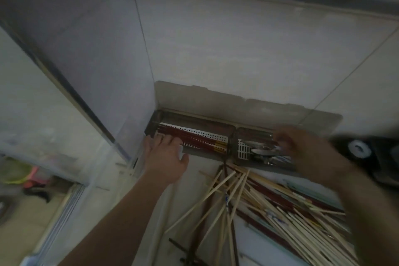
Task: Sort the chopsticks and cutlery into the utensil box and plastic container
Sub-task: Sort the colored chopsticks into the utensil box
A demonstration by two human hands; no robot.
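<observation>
Dozens of loose chopsticks (269,207) lay fanned across the counter just below your wrists, pale ones and dark red ones crossing each other, and the utensil box (216,119) sat open against the wall with its lid tipped back. Your left hand (166,157) was down at the left compartment, fingers straight and spread, resting on the ends of the red chopsticks (200,140) already lined up on the perforated tray. Your right hand (302,147) was over the right compartment among the metal cutlery (263,152), but it was blurred, and I couldn't tell whether it was closed round anything. No plastic container was clearly identifiable. Those sticks looked light, stiff and smooth, so I judged they'd roll and slide easily; a bundle taken near the middle, squared at the ends, would likely behave best. The cutlery seemed heavier and slicker, better taken by the handles. Tangled crossings in the pile could snag a careless pull.
</observation>
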